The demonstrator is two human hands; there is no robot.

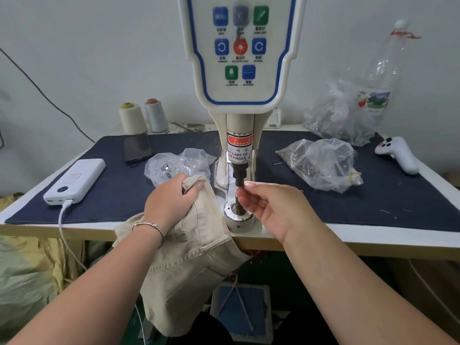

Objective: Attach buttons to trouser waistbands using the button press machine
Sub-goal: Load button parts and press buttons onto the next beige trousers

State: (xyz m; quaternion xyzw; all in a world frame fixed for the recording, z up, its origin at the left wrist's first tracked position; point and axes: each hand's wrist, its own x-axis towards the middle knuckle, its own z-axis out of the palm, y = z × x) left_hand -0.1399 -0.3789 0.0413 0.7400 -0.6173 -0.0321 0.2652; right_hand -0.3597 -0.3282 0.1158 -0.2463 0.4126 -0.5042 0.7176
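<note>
The button press machine (240, 78) stands at the table's middle, with its dark upper punch (239, 174) above the round lower die (235, 212). Beige trousers (196, 247) hang over the table's front edge just left of the die. My left hand (169, 197) grips the bunched waistband on the table. My right hand (266, 205) is raised at the punch, its thumb and forefinger pinched together right under the punch tip. Whatever small piece they pinch is hidden by the fingertips.
A dark blue mat (373, 195) covers the table. Clear bags of metal parts lie left (174, 163) and right (321, 163) of the machine. A white power bank (74, 180) with cable, a phone (138, 148), two thread cones (143, 118), a white controller (398, 154) and a plastic bottle (383, 68) stand around.
</note>
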